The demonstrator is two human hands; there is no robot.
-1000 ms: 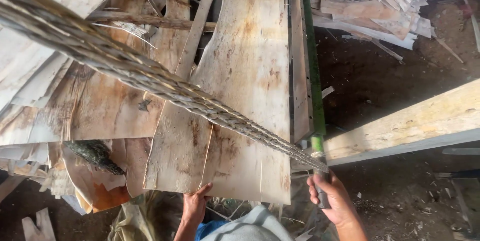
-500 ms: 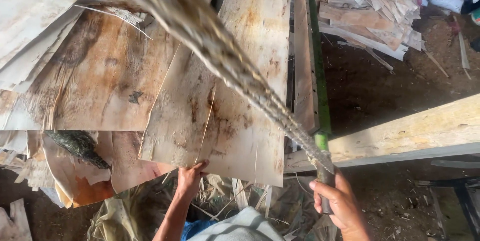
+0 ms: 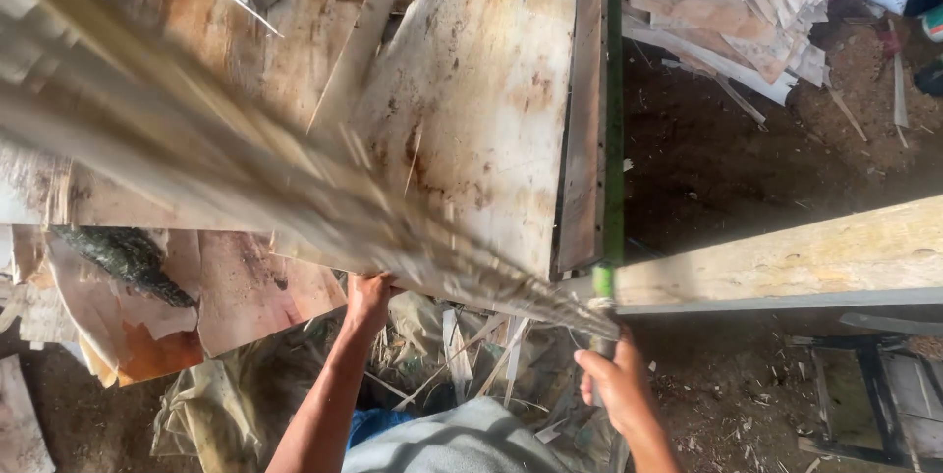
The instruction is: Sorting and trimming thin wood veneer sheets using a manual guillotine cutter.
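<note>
A large thin veneer sheet, pale with brown stains, lies tilted over a stack of similar sheets. My left hand grips its near edge from below. A blurred sheet edge sweeps from the upper left down to the corner beside a green bar. My right hand is closed around a dark upright piece just under that bar's lower end, next to the corner.
A pale wooden beam crosses at the right. Scrap veneer is piled at the top right on dark earth. Torn sheets and a dark bark piece lie at the left. Splinters litter the ground near me.
The blurred sheet edge has swung up and across, closer to the camera and wider in view. Both hands keep their places at the sheet's near edge and the bar.
</note>
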